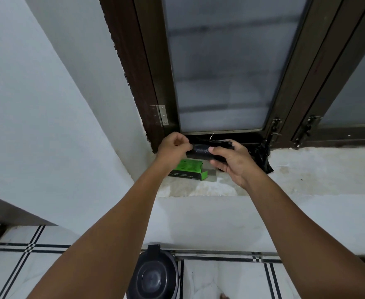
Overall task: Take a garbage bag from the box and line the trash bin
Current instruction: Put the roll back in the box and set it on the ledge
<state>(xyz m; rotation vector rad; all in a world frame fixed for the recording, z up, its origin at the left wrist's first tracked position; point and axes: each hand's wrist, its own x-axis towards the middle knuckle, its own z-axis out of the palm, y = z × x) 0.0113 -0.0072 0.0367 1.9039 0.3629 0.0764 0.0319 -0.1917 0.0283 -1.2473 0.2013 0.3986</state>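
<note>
While my right hand point(231, 162) curls its fingers round the black garbage bag roll point(201, 151), my left hand point(173, 145) pinches its end, above the green box point(190, 168).

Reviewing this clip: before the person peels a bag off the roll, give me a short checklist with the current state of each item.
1. Roll of black bags out of the green box: ok, it is held above the sill.
2. Right hand grips the roll: ok.
3. Left hand pinches the roll's end: ok, though whether it has a loose bag edge cannot be told.
4. One bag separated: not ok, nothing hangs free yet.
5. Trash bin within reach: ok, it stands on the floor below the arms.
6. Bin open for lining: not ok, the lid looks closed.
</note>
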